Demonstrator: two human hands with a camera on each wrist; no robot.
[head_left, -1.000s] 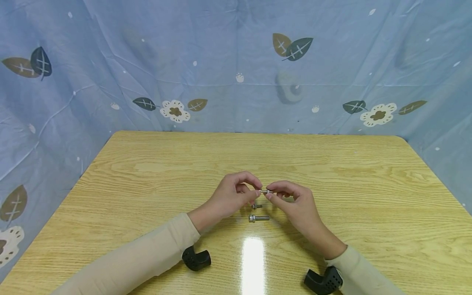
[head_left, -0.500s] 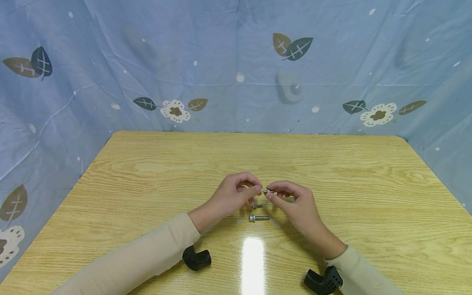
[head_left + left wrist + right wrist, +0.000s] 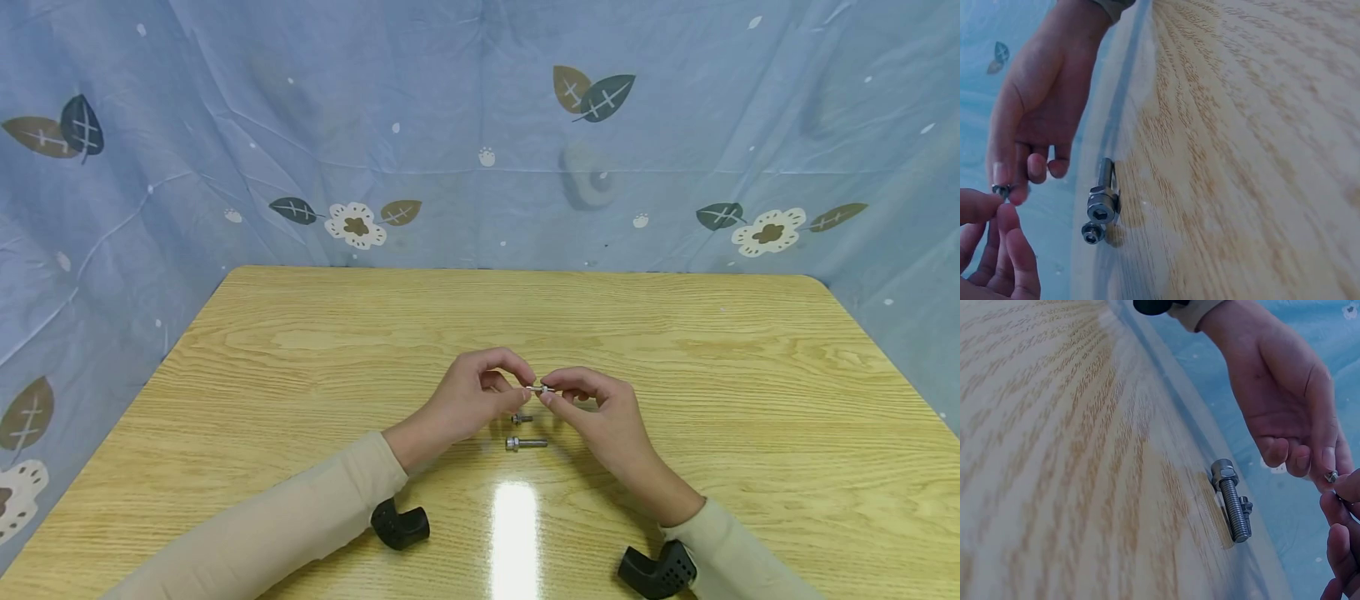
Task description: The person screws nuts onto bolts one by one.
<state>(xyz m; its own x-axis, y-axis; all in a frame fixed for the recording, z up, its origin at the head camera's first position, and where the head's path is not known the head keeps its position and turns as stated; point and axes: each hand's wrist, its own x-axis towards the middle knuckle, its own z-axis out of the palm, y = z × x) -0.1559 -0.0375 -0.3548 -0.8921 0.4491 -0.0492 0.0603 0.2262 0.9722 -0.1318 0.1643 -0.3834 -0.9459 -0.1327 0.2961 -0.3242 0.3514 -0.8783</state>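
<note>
A small metal screw with a nut on it (image 3: 545, 388) is held above the table between both hands. My left hand (image 3: 480, 396) pinches the screw's left end between thumb and index finger. From the other side, the thumb and index finger of my right hand (image 3: 600, 408) pinch it at the nut; the fingertips hide part of it. Below the hands, a larger socket-head bolt (image 3: 527, 443) with a nut near its head lies on the table, head to the left. Just beyond it lies a smaller bolt (image 3: 522, 418), also carrying a nut, as the left wrist view shows.
The wooden table (image 3: 337, 333) reaches back to a blue patterned curtain (image 3: 480, 125). A black wrist mount (image 3: 400, 527) sits beneath the left sleeve, another black mount (image 3: 657, 571) beside the right one. Light glares off the table (image 3: 514, 533) in front of the bolts.
The left thumb and index finger shift slightly up and back down along the screw's end. My right hand and the two bolts on the table stay where they were.
</note>
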